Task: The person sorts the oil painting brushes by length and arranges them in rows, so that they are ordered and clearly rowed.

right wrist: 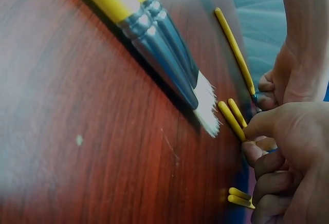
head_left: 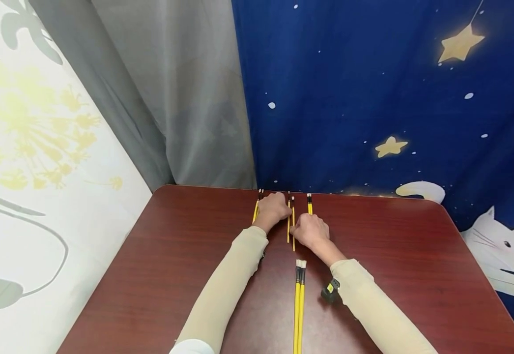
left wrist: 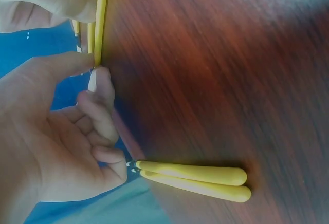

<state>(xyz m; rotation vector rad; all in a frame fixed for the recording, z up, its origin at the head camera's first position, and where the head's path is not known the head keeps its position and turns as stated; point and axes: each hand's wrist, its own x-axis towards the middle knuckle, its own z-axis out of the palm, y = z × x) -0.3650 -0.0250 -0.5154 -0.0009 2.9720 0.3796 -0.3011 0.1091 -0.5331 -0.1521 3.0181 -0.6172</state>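
Observation:
Two slim yellow paintbrushes lie lengthwise between the hands in the head view, the left one (head_left: 288, 231) a little farther back than the right one (head_left: 294, 241). My left hand (head_left: 273, 211) pinches the right brush near its bristle end with thumb and forefinger; white bristles (left wrist: 92, 81) show by the fingertip in the left wrist view. Lower on the handle, my right hand (head_left: 312, 230) pinches the same brush (right wrist: 231, 121) between thumb and forefinger. Left of the left hand lies another brush pair (left wrist: 193, 172). Beyond the right hand is a further pair (head_left: 309, 202).
Two larger yellow brushes (head_left: 299, 305) with black ferrules and white bristles lie side by side nearer the person. The reddish-brown table (head_left: 173, 275) ends at the back against a grey curtain (head_left: 204, 98) and a blue starry curtain (head_left: 328, 123).

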